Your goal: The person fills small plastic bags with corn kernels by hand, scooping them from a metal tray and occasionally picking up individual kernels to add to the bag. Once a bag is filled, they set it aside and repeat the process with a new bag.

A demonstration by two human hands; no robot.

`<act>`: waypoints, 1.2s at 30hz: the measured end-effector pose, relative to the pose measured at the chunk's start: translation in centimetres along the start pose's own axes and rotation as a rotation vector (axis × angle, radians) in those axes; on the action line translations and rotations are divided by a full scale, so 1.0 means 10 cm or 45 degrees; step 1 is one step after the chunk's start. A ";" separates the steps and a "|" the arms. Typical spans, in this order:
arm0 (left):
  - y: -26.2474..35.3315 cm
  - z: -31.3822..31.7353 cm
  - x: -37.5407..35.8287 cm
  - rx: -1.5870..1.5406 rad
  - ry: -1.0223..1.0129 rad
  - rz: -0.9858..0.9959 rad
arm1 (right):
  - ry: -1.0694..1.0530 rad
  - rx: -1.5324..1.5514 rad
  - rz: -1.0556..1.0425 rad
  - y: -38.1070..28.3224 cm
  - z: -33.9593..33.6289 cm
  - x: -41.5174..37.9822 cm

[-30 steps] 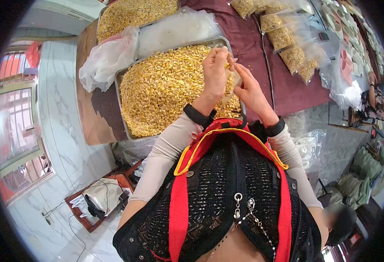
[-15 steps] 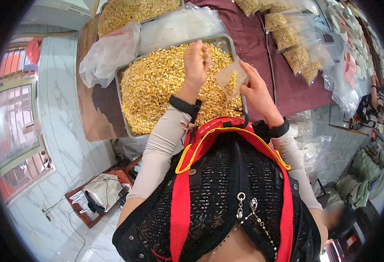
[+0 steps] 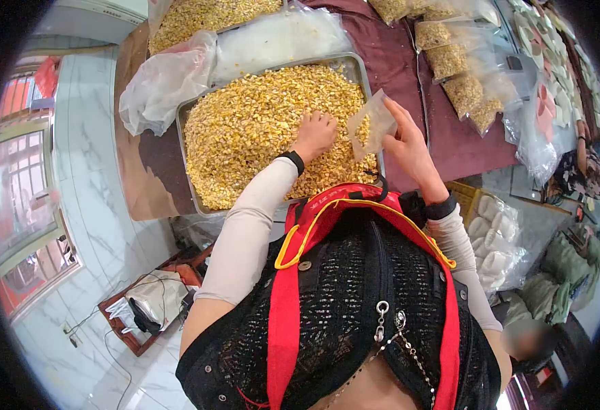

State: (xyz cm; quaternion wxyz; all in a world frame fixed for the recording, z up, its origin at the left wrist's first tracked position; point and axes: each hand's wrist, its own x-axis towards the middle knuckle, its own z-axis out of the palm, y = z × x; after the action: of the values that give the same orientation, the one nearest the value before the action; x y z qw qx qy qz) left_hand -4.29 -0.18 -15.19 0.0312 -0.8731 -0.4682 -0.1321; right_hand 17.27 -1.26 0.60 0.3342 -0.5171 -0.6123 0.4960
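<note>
A metal tray holds a heap of small yellow corn-like pieces. On the right side of that heap rests my left hand, palm down. Its fingers are curled in against the yellow pieces, and the fingertips are partly hidden. My right hand grips a small clear plastic bag between thumb and fingers, above the tray's right edge. Some yellow pieces show inside or through the bag.
Crumpled clear plastic and a flat stack of clear bags lie behind the tray. A second tray of yellow pieces stands farther back. Filled bags sit on the maroon cloth to the right. Another person's arm shows at far right.
My left hand has come down and towards me, from raised over the tray onto the yellow pieces. My right hand and the bag have shifted slightly right.
</note>
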 end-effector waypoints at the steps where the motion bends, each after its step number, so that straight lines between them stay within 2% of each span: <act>1: -0.01 0.01 -0.02 0.000 0.002 -0.005 | -0.002 0.020 -0.010 0.03 0.00 0.01; 3: -0.06 0.03 -0.07 -0.005 -0.090 0.236 | -0.009 0.038 -0.025 0.07 0.01 0.02; 6: -0.16 -0.03 -0.10 -0.091 -0.235 0.321 | -0.019 0.011 -0.031 0.05 0.00 0.02; 10: -0.33 0.07 0.02 -0.243 -0.427 0.188 | -0.020 -0.009 -0.026 0.07 -0.01 0.00; 12: -0.38 -0.02 0.09 -0.201 -0.467 -0.288 | -0.013 -0.005 -0.042 0.05 0.00 -0.01; 13: -0.42 -0.11 0.11 -0.415 -0.281 -0.430 | -0.020 0.034 0.009 0.00 0.00 -0.02; 14: -0.46 -0.19 0.13 -0.410 -0.284 -0.428 | -0.027 0.073 0.059 -0.03 0.01 -0.03; 16: -0.53 -0.36 0.17 -0.995 -0.142 -1.012 | -0.043 0.125 0.061 -0.02 0.04 -0.03; 17: -0.65 -0.15 0.10 -1.296 -0.008 -1.166 | -0.063 0.171 0.066 -0.02 0.04 -0.03; 18: -0.69 -0.22 0.06 -1.294 -0.005 -1.168 | -0.066 0.171 0.064 -0.03 0.06 -0.02; 20: -0.75 -0.40 -0.01 -2.550 0.200 -1.562 | -0.052 0.191 -0.070 -0.05 0.10 0.00; 21: -0.76 -0.46 -0.01 -2.869 0.318 -1.526 | -0.057 0.189 -0.071 -0.07 0.12 0.01; 22: -0.73 -0.51 -0.02 -2.870 0.323 -1.527 | -0.054 0.173 -0.106 -0.08 0.13 0.01; 24: -0.61 -0.68 0.02 -3.068 0.643 -1.629 | -0.053 0.152 -0.146 -0.08 0.14 0.04; 28: -0.55 -0.81 0.10 -3.191 0.716 -1.550 | -0.028 0.092 -0.104 -0.02 0.18 0.11; 30: -0.57 -0.81 0.13 -3.526 0.604 -1.241 | -0.014 0.108 -0.095 0.01 0.20 0.12; 32: -0.44 -1.02 0.28 -3.523 0.627 -1.177 | -0.007 0.102 -0.144 0.04 0.24 0.12; 34: -0.33 -1.24 0.42 -3.740 0.511 -0.789 | -0.006 0.126 -0.148 0.03 0.25 0.11; 35: -0.24 -1.39 0.51 -3.634 0.575 -0.979 | -0.004 0.155 -0.153 0.03 0.26 0.11; 36: -0.15 -1.45 0.58 -3.635 0.572 -0.978 | -0.002 0.155 -0.153 0.02 0.27 0.11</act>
State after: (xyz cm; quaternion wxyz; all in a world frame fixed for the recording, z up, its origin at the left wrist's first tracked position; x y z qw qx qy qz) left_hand -5.45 2.75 0.19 -0.7926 0.0439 -0.1287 -0.5944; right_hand 14.63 -0.94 -0.48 0.3938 -0.4578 -0.6111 0.5118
